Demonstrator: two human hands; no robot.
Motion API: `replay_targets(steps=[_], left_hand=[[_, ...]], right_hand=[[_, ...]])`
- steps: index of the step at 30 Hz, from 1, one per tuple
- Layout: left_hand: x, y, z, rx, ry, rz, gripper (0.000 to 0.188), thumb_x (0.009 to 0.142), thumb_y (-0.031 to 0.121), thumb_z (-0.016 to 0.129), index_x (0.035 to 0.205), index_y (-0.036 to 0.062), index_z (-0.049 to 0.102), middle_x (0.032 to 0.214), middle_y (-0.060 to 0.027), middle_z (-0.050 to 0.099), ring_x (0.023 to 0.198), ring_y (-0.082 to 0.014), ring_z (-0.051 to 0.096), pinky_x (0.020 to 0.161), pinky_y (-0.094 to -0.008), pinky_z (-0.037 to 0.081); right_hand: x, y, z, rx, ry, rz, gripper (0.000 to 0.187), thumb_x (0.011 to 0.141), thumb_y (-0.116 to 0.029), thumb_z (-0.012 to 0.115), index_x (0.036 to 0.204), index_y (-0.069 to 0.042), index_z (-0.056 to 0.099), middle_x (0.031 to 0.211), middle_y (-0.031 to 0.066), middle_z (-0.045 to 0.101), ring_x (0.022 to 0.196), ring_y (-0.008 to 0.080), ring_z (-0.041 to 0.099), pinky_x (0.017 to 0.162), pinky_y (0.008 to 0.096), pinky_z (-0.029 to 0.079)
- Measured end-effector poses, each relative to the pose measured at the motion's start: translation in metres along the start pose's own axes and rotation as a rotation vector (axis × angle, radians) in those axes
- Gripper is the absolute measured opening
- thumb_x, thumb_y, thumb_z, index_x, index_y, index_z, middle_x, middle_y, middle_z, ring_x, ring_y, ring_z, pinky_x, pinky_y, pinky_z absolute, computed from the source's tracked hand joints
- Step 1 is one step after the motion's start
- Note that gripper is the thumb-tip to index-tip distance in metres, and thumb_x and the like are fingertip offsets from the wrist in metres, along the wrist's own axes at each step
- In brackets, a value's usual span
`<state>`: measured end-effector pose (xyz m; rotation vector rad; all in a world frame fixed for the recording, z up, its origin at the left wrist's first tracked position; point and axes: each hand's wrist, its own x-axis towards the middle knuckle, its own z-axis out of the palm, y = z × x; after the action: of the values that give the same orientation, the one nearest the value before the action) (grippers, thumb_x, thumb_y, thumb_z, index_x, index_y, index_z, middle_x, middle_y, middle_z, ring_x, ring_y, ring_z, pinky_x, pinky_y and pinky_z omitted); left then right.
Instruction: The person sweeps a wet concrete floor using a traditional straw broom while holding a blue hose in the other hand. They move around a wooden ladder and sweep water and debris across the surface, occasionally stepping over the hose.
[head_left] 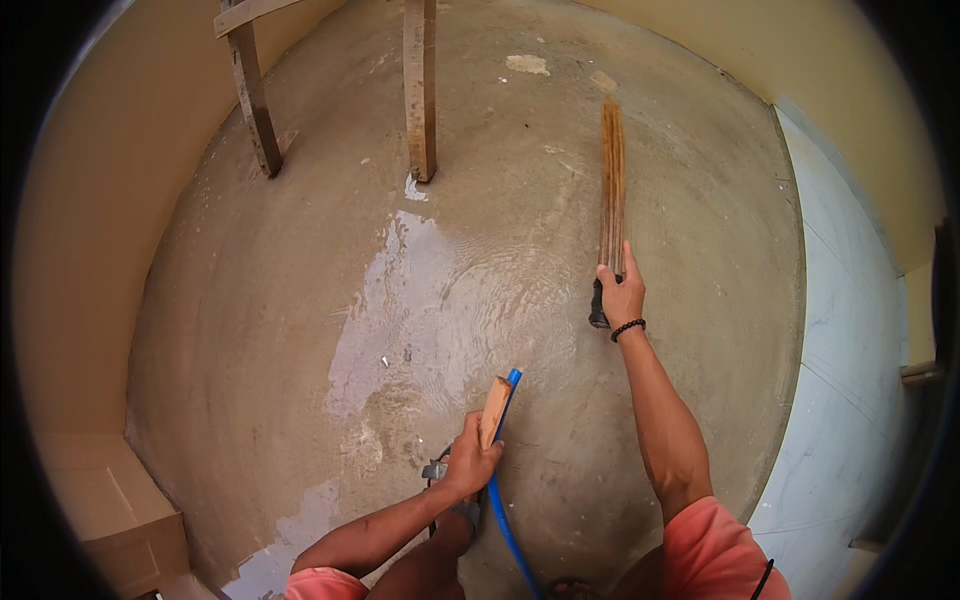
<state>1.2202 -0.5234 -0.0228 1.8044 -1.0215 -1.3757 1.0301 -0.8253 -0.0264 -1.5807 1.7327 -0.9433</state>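
My right hand (624,297) is closed around the black-wrapped end of a stick broom (613,190), a bundle of thin brown sticks pointing away from me, its far end slightly blurred. In my left hand (470,462) are a blue hose (509,535) and a short piece of wood (493,412), gripped side by side. The hose's open end tops the wood, and its length trails down between my legs. Rippling water (510,315) spreads over the concrete floor (250,310) ahead of the hose end.
Two wooden legs of a stand (420,95) rest on the floor at the far left. Yellowish walls rise on both sides. A pale tiled strip (830,330) runs along the right, and a tan box-like block (115,500) sits at lower left. My sandalled foot (437,470) is beside my left hand.
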Motion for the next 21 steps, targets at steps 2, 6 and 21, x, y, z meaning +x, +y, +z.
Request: replay_targets(steps=[2,6,21], left_hand=[[-0.006,-0.008,-0.002,-0.072,0.117,-0.046,0.048,0.087,0.010,0.065,0.126,0.0048,0.038,0.095,-0.0246,0.063,0.087,-0.0411,0.065,0.078,-0.0457,0.050],[-0.011,-0.041,-0.004,-0.139,0.201,-0.104,0.047,0.087,0.010,0.065,0.125,0.0035,0.038,0.094,-0.0246,0.063,0.086,-0.0382,0.065,0.076,-0.0458,0.050],[0.003,-0.035,-0.050,-0.528,0.629,-0.084,0.037,0.088,0.002,0.059,0.120,0.0038,0.040,0.079,-0.0064,0.054,0.055,-0.0135,0.056,0.044,-0.0282,0.047]], right_hand=[[-0.056,0.016,-0.014,0.040,0.159,0.122,0.070,0.090,-0.018,0.061,0.150,0.003,0.033,0.145,0.0249,0.047,0.130,0.0320,0.050,0.108,0.0355,0.039],[-0.168,0.034,-0.045,0.017,0.242,0.438,0.071,0.092,-0.016,0.058,0.152,0.005,0.027,0.151,0.0253,0.040,0.137,0.0339,0.042,0.114,0.0369,0.032],[-0.140,-0.040,0.003,-0.069,-0.410,-0.380,0.071,0.090,-0.018,0.060,0.153,-0.002,0.030,0.107,0.0250,0.067,0.089,0.0301,0.067,0.083,0.0361,0.051]])
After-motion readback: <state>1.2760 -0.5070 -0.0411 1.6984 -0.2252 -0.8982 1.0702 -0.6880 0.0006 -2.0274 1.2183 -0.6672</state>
